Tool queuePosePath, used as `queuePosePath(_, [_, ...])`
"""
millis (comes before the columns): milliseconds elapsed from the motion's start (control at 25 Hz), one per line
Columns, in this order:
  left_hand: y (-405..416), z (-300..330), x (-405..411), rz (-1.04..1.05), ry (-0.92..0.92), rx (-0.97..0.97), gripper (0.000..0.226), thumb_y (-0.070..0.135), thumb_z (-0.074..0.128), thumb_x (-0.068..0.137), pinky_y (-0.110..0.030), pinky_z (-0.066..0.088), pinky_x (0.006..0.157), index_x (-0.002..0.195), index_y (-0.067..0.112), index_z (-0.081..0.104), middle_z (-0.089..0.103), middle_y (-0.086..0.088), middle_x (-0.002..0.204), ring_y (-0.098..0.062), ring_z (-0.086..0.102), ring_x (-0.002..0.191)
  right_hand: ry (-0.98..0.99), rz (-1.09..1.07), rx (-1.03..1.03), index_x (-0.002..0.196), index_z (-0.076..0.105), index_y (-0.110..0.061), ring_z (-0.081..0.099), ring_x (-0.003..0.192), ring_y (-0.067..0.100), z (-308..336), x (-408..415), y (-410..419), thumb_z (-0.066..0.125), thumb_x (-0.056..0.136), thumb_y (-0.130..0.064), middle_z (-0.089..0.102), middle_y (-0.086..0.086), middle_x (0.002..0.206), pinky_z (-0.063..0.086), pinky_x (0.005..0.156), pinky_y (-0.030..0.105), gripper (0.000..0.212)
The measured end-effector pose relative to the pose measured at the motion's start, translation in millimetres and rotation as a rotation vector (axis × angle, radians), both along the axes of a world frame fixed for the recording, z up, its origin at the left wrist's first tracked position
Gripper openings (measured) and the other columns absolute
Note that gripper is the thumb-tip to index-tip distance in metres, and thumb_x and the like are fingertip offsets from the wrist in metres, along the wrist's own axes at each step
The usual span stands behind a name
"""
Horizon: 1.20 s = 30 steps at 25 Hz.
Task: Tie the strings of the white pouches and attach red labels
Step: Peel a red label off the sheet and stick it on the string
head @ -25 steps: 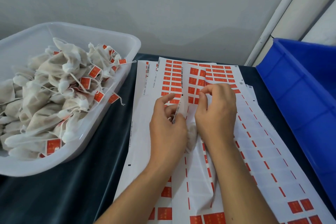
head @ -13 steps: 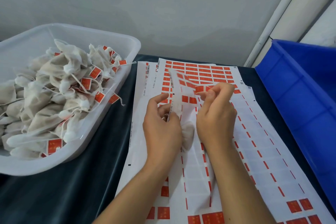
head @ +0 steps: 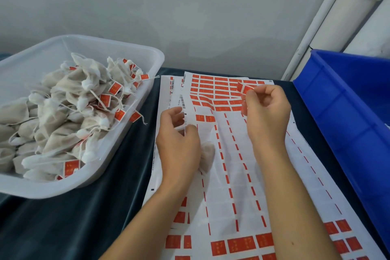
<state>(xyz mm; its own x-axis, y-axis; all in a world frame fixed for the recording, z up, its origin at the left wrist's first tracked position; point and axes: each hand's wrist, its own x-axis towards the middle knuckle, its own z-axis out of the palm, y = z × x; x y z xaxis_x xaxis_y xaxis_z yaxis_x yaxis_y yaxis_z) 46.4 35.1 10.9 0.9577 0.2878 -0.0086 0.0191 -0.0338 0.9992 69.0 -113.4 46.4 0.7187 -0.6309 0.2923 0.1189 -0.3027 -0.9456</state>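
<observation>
— Right hand (head: 267,112) doing what?
— Pinching a red label (head: 243,87) between thumb and fingertip, lifted off the label sheets (head: 232,175); a second ago both hands worked close together on a raised strip.
— And the left hand (head: 179,143)?
— Fingers curled, a soft white pouch (head: 207,155) tucked beneath its palm; whether it grips the string, I cannot tell.
— Around them?
— Left, a clear plastic tub (head: 156,57) heaped with tagged pouches (head: 69,112); right, a blue crate (head: 346,101); dark cloth (head: 73,217) underneath.
</observation>
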Motion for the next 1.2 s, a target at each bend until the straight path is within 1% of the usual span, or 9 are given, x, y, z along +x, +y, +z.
queuePosePath(80, [1.4,-4.1,0.7,0.025,-0.062,-0.051,0.031,0.015,0.059,0.103,0.004,0.040,0.054,0.121,0.039,0.055,0.062,0.035,0.100,0.033,0.052,0.092,0.010,0.045,-0.033,0.098,0.059,-0.035,0.073,0.088,0.005,7.0,-5.2,1.3,0.069,0.096,-0.027,0.073,-0.013,0.094,0.065,0.078,0.035,0.013])
queuePosePath(200, [8.8,-2.6,6.4,0.054,-0.090,-0.306,0.021,0.023,0.046,0.107,-0.004,0.051,0.063,0.119,0.031,0.062,0.072,0.028,0.108,0.015,0.064,0.100,0.064,0.193,-0.071,0.121,0.053,-0.038,0.073,0.091,0.004,5.8,-19.9,6.4,0.072,0.095,-0.030,0.074,-0.016,0.097,0.064,0.077,0.029,0.033])
queuePosePath(360, [11.8,1.0,9.6,0.033,-0.065,-0.704,0.035,0.033,0.040,0.103,-0.035,0.054,0.097,0.125,0.018,0.063,0.079,-0.003,0.113,-0.016,0.074,0.109,0.210,0.455,-0.102,0.134,0.048,-0.050,0.068,0.100,-0.005,-17.1,-44.1,20.3,0.080,0.088,-0.036,0.069,-0.024,0.108,0.058,0.070,0.014,0.057])
queuePosePath(600, [6.9,5.1,-0.3,-0.121,-0.138,-0.801,0.048,0.040,0.044,0.095,-0.050,0.042,0.115,0.137,0.020,0.056,0.071,-0.010,0.131,-0.024,0.065,0.128,0.175,0.552,-0.006,0.148,0.034,-0.055,0.069,0.104,-0.004,-23.1,-49.8,39.3,0.084,0.082,-0.034,0.060,-0.027,0.131,0.058,0.077,0.014,0.086])
queuePosePath(680, [5.6,5.8,-2.3,-0.151,-0.154,-0.795,0.050,0.041,0.043,0.094,-0.053,0.038,0.119,0.138,0.022,0.055,0.070,-0.009,0.133,-0.024,0.063,0.131,0.139,0.503,-0.006,0.148,0.033,-0.055,0.071,0.097,-0.005,-19.8,-48.6,46.8,0.086,0.080,-0.036,0.059,-0.027,0.128,0.058,0.070,0.013,0.088])
queuePosePath(800, [4.6,7.8,-5.5,-0.203,-0.169,-0.756,0.051,0.045,0.041,0.094,-0.052,0.036,0.120,0.139,0.026,0.055,0.069,-0.006,0.136,-0.022,0.060,0.134,0.107,0.424,-0.048,0.147,0.034,-0.057,0.069,0.087,-0.012,-17.7,-51.4,56.3,0.089,0.075,-0.038,0.056,-0.038,0.113,0.051,0.056,0.008,0.092])
queuePosePath(1040, [1.3,9.9,-4.8,-0.232,-0.157,-0.679,0.045,0.048,0.039,0.098,-0.046,0.040,0.117,0.138,0.033,0.053,0.071,0.004,0.132,-0.012,0.061,0.131,0.051,0.352,-0.072,0.143,0.043,-0.054,0.072,0.081,-0.006,-20.1,-55.4,56.2,0.089,0.078,-0.030,0.056,-0.038,0.111,0.054,0.058,0.009,0.083])
queuePosePath(1120, [-2.0,9.2,-4.9,-0.257,-0.118,-0.558,0.042,0.049,0.042,0.097,-0.037,0.052,0.106,0.136,0.036,0.051,0.072,0.008,0.126,-0.008,0.066,0.123,0.013,0.324,-0.015,0.142,0.046,-0.051,0.074,0.081,0.000,-17.7,-53.1,47.7,0.090,0.078,-0.025,0.062,-0.031,0.114,0.056,0.061,0.011,0.082])
queuePosePath(1200, [-6.7,6.5,-5.4,-0.311,-0.026,-0.416,0.031,0.047,0.046,0.101,-0.025,0.060,0.080,0.129,0.037,0.053,0.076,0.008,0.115,-0.009,0.073,0.107,-0.018,0.304,0.040,0.141,0.049,-0.048,0.075,0.082,0.004,-13.5,-51.2,37.1,0.090,0.079,-0.018,0.065,-0.023,0.116,0.058,0.065,0.015,0.081])
